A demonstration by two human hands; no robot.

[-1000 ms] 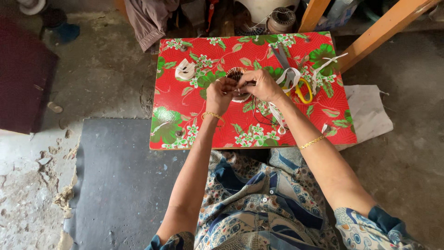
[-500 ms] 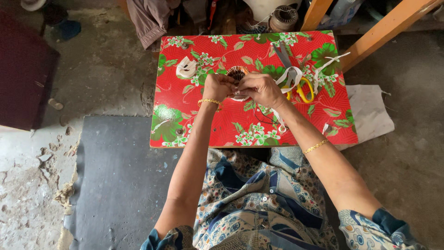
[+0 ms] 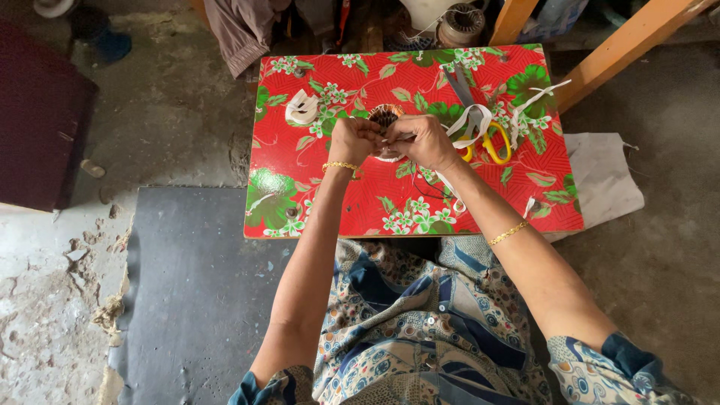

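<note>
both hands, left hand (image 3: 352, 140) and right hand (image 3: 424, 141), pinch a small round coil (image 3: 385, 118) above the red floral table (image 3: 420, 202)

Table (image 3: 330, 202), frame centre: glossy red floral oilcloth, smooth, slight sheen. Coil (image 3: 385, 116) just above the hands: copper-coloured wire windings, metallic look. White strips (image 3: 474, 120) right of centre: thin, matt, paper or tape, cannot tell which. Scissors (image 3: 491, 142) beside them: yellow plastic handles, grey metal blades. Bangles (image 3: 341, 166) on both wrists: shiny gold-coloured metal. Floor (image 3: 172, 112), upper left: rough, matt concrete, crumbling at lower left. Mat (image 3: 187, 292), lower left: dark, matt, smooth sheet. Beams (image 3: 622, 45), upper right: bare orange-toned wood. Shirt (image 3: 405, 330), bottom: printed cloth, matt. White sheet (image 3: 604, 180), right edge of table: matt cloth or paper.
</note>
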